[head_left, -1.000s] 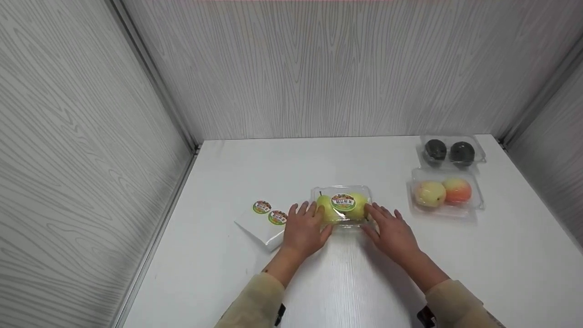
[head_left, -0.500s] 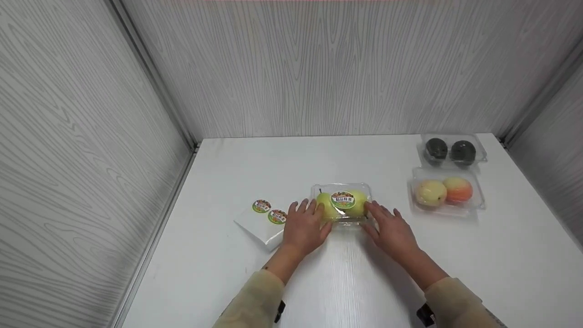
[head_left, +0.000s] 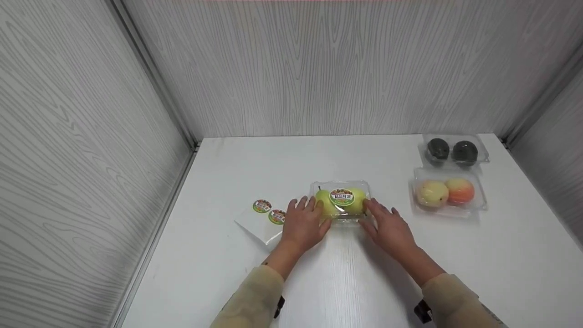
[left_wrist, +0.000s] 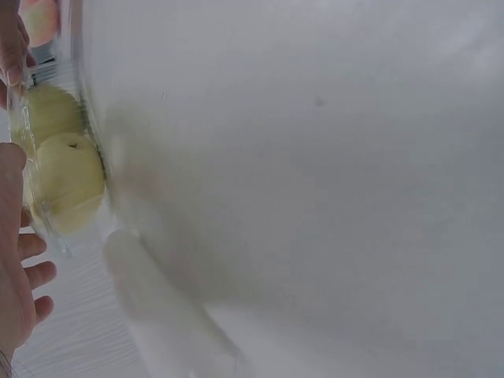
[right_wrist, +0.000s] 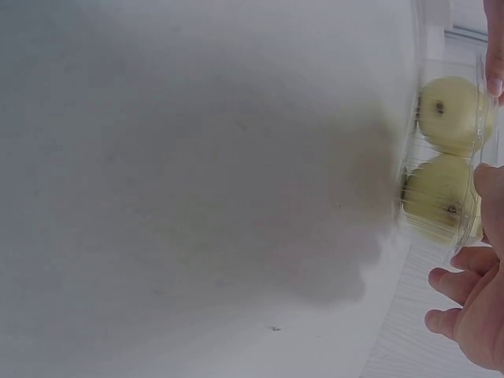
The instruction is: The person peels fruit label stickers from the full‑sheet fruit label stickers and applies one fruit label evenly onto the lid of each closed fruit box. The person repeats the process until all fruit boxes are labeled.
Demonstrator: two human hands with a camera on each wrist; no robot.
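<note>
Clamshell (head_left: 340, 211), clear plastic, squarely between the hands on the white table (head_left: 255, 164)! Left hand (head_left: 303, 228) and right hand (head_left: 392, 231) each seem to pinch a near corner, though some fingertips are hidden. Matched, gentle pressure should keep it level. Head view has the round label (head_left: 341, 197); wrist views instead catch dark-marked ends on the yellow-green fruits (right_wrist: 458, 130).

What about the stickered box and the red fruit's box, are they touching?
Apart. The head view shows it: a strip of white table lies between the stickered box and the red fruit's box.
</note>
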